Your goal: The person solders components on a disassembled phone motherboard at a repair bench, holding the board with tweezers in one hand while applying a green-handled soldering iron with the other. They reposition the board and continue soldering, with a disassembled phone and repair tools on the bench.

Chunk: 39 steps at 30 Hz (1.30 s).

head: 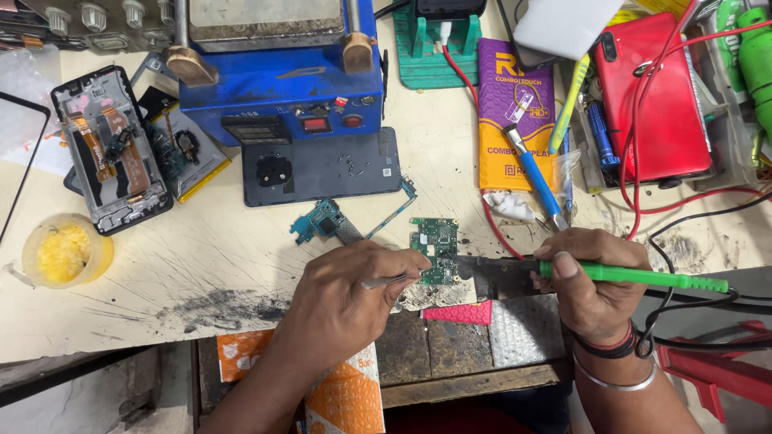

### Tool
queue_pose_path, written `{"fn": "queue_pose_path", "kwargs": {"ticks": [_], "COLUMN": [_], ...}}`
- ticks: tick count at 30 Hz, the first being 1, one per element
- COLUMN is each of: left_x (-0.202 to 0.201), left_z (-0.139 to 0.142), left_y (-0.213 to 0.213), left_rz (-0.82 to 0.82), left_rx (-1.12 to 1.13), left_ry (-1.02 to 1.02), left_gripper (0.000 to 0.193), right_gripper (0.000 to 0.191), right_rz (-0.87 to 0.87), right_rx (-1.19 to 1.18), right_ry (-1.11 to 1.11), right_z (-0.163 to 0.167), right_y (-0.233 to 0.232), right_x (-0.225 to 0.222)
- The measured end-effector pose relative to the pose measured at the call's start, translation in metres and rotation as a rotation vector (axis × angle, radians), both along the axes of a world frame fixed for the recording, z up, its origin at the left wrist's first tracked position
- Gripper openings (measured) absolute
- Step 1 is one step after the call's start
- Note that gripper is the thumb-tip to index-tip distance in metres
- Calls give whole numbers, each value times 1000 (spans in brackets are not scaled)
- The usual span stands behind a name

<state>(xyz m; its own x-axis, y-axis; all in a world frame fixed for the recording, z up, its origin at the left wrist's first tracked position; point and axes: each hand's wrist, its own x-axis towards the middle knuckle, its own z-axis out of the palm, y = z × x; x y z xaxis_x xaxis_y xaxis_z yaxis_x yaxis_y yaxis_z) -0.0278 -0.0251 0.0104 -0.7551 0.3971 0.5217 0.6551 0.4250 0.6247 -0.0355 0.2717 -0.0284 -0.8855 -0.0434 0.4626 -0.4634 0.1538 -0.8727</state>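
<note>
1. Green circuit board lies flat near the table front edge, between both hands, within easy reach.
2. Left hand pinches metal tweezers, tips at the board's lower edge, likely steadying a part.
3. Right hand grips green-handled soldering iron pen-style, tip meeting the same spot.
4. Second small board set aside just behind.

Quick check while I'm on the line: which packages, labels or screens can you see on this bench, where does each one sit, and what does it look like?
Purple packet: top centre-right of the bench, flat rectangle, purple with yellow print.
Orange and white pouch: bottom centre, under the left hand, crumpled.
Orange packet: at the bench's front edge, left of that pouch.
Small display: front of the blue machine, dark rectangle.
White sticker: on the dark phone back panel, tiny square.
</note>
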Motion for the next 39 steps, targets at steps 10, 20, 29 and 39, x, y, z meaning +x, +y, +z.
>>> {"fn": "queue_pose_path", "kwargs": {"ticks": [10,20,29,39], "left_x": [0,0,0,1], "left_z": [-2,0,2,2], "left_y": [0,0,0,1], "left_rz": [8,5,8,20], "left_rx": [-10,12,12,-2], "left_ry": [3,2,29,17], "left_gripper": [41,40,40,41], "right_gripper": [22,23,24,23], "right_rz": [-1,-4,-9,1], "right_rx": [-38,-29,-7,-25], "right_ry": [-16,-6,-1,-7], "right_z": [1,0,1,1], "right_y": [-1,0,-1,-2], "right_x": [1,0,1,2]}}
